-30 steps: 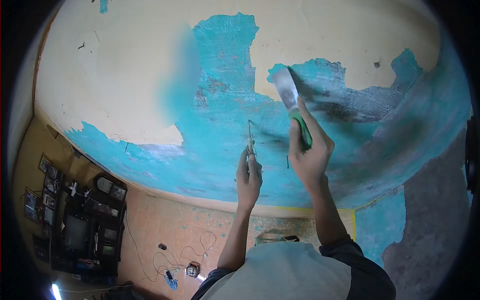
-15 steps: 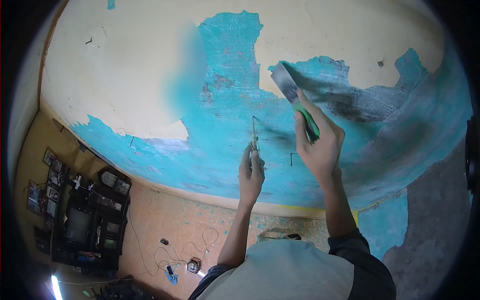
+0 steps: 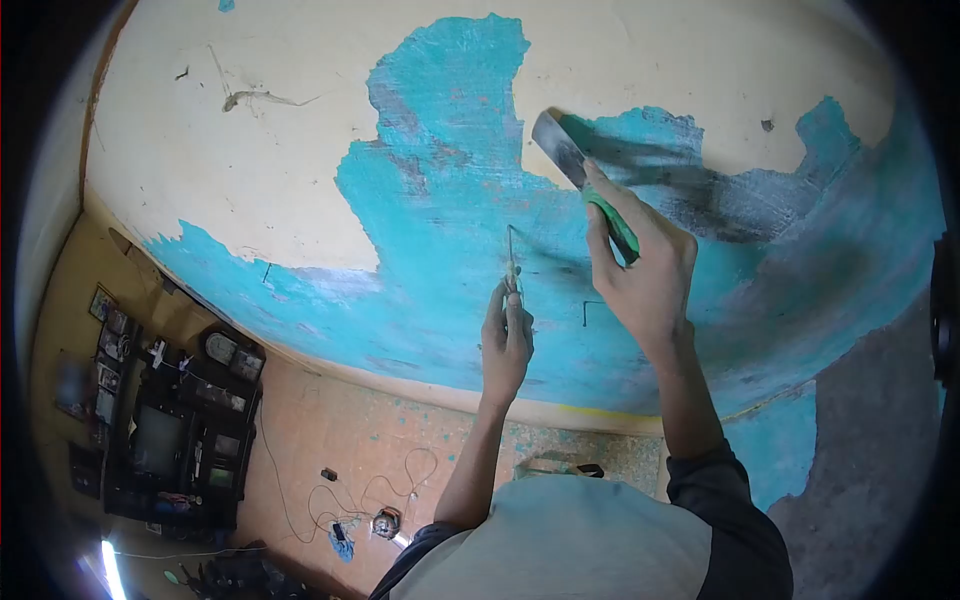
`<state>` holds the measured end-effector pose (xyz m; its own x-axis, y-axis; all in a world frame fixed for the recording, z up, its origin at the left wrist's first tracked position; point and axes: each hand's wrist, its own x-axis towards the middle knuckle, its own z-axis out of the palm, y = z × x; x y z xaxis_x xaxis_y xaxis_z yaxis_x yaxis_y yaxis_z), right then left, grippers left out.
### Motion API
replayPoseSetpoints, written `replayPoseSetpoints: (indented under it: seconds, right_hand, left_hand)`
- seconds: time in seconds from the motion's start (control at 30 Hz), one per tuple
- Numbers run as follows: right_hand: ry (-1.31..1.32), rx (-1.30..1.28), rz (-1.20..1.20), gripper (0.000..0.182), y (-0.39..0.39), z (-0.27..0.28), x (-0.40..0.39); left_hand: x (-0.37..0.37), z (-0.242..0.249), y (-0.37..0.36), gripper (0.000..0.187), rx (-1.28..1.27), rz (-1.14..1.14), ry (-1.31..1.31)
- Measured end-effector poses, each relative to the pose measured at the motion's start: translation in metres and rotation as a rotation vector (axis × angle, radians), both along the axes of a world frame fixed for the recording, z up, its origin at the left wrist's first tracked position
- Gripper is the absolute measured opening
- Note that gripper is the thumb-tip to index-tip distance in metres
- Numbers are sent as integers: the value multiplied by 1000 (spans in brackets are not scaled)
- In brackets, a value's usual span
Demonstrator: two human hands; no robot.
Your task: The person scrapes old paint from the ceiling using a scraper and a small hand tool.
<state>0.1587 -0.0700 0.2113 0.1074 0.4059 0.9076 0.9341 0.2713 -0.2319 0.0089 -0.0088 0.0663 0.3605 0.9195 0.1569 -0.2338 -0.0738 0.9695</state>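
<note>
A scraper (image 3: 560, 147) with a wide metal blade and a green handle is held in my right hand (image 3: 650, 270). Its blade lies at the border between cream paint (image 3: 600, 60) and an exposed turquoise patch of wall. Lower and to the left, my left hand (image 3: 507, 345) has its fingers closed round a thin pointed tool (image 3: 512, 262), whose tip points up the turquoise wall (image 3: 430, 270). The tool's handle is mostly hidden by the fingers.
A dark cabinet (image 3: 170, 430) with a screen and framed items stands at lower left. On the reddish floor (image 3: 300, 440) lie cables, a small round device (image 3: 386, 522) and paint flakes. A bent metal hook (image 3: 586, 312) sticks out of the wall. Bare grey wall (image 3: 870, 440) shows at right.
The scraper blade has shifted slightly up and left along the cream paint edge with my right hand. My left hand and its tool have barely moved.
</note>
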Motion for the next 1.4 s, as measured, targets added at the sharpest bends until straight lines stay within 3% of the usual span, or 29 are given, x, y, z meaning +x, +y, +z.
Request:
replayPoseSetpoints:
  seconds: [0.3,0.43,0.63,0.67,0.83,0.93,1.0,1.2,1.3,1.4]
  right_hand:
    - [72,80,38,46,-5,-22,11]
    - [44,148,87,46,31,-17,-11]
    - [197,213,59,39,19,-43,-8]
    - [308,134,50,36,6,-44,-11]
    - [329,132,85,38,21,-24,-22]
    - [396,131,225,38,38,-13,-30]
    - [436,89,226,38,29,-19,-27]
    - [538,-2,218,39,-8,-35,-2]
    - [422,-78,193,37,0,-9,0]
    - [382,-120,216,37,11,4,1]
  left_hand:
    - [0,0,-1,55,22,-28,-26]
    - [4,-2,-2,54,9,-17,-33]
    - [-2,2,0,55,14,0,5]
    - [-1,-1,1,55,18,2,-3]
    - [-2,1,-1,57,-8,2,19]
    - [-3,-3,2,57,0,-25,0]
    - [-1,-4,1,42,10,-20,-42]
    - [0,-8,3,42,-3,-14,-38]
    - [-1,-2,1,55,-10,-15,-10]
    - [0,-5,1,43,13,-23,-39]
